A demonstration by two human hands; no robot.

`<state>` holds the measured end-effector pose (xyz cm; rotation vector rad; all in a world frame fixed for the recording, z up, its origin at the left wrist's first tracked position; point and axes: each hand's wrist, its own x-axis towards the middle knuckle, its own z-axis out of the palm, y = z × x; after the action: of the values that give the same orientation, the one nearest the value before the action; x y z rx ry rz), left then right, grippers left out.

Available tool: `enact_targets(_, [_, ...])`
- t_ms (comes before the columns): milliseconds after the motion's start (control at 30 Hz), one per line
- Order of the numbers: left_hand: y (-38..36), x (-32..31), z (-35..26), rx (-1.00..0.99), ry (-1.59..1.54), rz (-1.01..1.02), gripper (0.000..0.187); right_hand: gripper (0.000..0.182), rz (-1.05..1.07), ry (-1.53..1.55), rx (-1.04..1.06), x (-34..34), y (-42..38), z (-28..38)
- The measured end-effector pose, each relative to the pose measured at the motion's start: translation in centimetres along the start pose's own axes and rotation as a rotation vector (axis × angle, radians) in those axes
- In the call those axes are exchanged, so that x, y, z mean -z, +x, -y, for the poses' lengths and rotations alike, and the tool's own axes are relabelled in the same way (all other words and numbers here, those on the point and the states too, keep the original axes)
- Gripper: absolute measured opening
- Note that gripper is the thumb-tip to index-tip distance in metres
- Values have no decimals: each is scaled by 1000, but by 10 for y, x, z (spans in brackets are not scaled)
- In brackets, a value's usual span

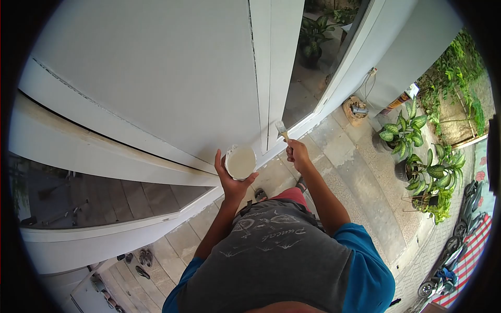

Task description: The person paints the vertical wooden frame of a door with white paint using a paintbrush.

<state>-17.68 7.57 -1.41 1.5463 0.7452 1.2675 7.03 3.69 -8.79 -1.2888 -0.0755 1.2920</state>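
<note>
My left hand [233, 184] is wrapped around a round tub [241, 162] of off-white paint from below, with thumb and fingers up its sides. White smears coat the tub's rim. A paintbrush [282, 130] is gripped by its handle in my closed right hand [298, 153], bristles pointing up and away from me. The bristles overlap the lower part of the white door frame [265, 78] in this view. Left of that frame spreads a large pale panel [151, 68], with dark, rough lines along its seams.
Glass panes [318, 68] flank the panel. Paving tiles [334, 151] lie underfoot. On the right stand potted plants [404, 128], a bag with a tool [357, 109] by the wall, and motorbikes [451, 255] farther off. Several sandals [146, 257] lie on the floor at lower left.
</note>
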Motion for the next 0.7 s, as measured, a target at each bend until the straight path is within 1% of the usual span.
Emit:
enact_targets(33, [0,0,-1,12,-10,5,123,21,2,-1,-3,-8,-4,11])
enact_targets(100, [-5,2,-3,35,-18,12,123,21,69,-20,235,-24,-19,49])
enact_targets(167, [-4,2,-2,19,2,8,123,24,211,14,371,-56,-73,113])
enact_targets(233, [-3,3,-4,18,16,4,123,29,294,16,580,-82,-120,159])
enact_targets(267, [-4,3,-5,17,28,-2,124,29,295,14,578,-86,-127,168])
enact_targets(333, [-5,3,-9,15,28,-1,124,34,333,-35,769,-92,-130,184])
enact_targets(367, [-3,1,-9,9,30,3,124,34,342,-41,776,-91,-119,185])
enact_targets(433, [-3,-1,-7,0,18,-4,124,34,364,-108,642,-76,-76,159])
enact_targets(467, [-3,-1,-7,-8,6,-6,124,34,311,-131,624,-64,-50,135])
enact_targets(567, [-2,-2,-8,-24,20,-11,123,32,250,-136,464,-20,4,55])
enact_targets(600, [-5,-2,-10,-25,21,-17,123,29,187,-112,404,-8,14,32])
enact_targets(633, [-3,-3,-11,-26,18,-23,123,25,24,-95,156,7,25,6])
enact_targets(667, [-3,-3,-12,-19,15,-21,123,26,33,-25,26,22,36,-3])
enact_targets(700, [-4,-3,-12,-19,17,-22,123,26,35,-24,25,20,32,3])
